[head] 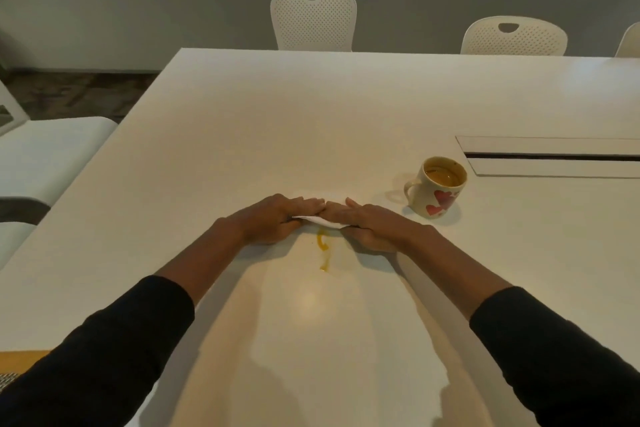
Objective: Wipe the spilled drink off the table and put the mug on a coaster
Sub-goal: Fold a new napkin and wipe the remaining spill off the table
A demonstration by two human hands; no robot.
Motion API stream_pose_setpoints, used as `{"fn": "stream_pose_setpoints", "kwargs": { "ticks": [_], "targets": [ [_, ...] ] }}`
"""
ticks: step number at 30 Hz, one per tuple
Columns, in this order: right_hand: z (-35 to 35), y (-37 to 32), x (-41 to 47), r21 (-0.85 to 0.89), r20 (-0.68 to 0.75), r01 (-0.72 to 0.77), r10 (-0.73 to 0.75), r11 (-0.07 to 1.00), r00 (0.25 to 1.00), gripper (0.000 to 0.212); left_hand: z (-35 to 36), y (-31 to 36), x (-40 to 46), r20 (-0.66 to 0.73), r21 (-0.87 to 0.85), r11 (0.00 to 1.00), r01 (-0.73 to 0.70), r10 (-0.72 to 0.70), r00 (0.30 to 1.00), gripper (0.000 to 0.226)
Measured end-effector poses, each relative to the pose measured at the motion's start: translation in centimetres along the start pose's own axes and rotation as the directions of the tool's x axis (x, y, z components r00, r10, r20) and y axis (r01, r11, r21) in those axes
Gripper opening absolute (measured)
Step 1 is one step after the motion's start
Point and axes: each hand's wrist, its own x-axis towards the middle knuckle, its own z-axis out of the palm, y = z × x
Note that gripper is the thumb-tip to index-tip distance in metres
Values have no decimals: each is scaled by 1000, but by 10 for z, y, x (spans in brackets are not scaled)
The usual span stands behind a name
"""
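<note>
A white napkin (320, 220) lies on the white table (277, 121), held flat by both hands. My left hand (273, 218) grips its left end and my right hand (370, 225) grips its right end, fingertips nearly meeting over it. Just in front of the napkin, towards me, runs a thin orange streak of spilled drink (323, 251). A cream mug (437, 191) with red hearts stands upright to the right of my right hand, handle pointing left, with brownish drink inside. No coaster is in view.
A recessed cable hatch (554, 156) is set into the table behind the mug. White perforated chairs (313, 19) stand along the far edge, and a white seat (45, 149) sits off the left edge. A yellow patch (20, 359) shows at bottom left.
</note>
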Motion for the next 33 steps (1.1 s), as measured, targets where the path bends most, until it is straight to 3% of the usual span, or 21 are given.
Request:
{"fn": "stream_pose_setpoints", "kwargs": {
  "ticks": [4,12,19,30,33],
  "targets": [
    [5,-3,-10,-34,18,41,-40,999,999,55,3,-1,-10,151,51,999,-19,11,988,53],
    [17,-20,-33,-145,67,14,-4,989,998,55,18,6,-33,182,131,985,-113,88,979,58],
    [25,-40,-52,-173,54,5,4,985,999,55,25,26,-54,248,201,973,-110,58,967,58],
    [31,-71,-83,-80,85,-81,88,994,992,57,37,58,-95,277,236,964,-122,54,959,57],
    [26,-82,-88,48,119,-181,175,982,977,49,36,77,-110,288,220,973,-70,4,958,56]
  ]
}}
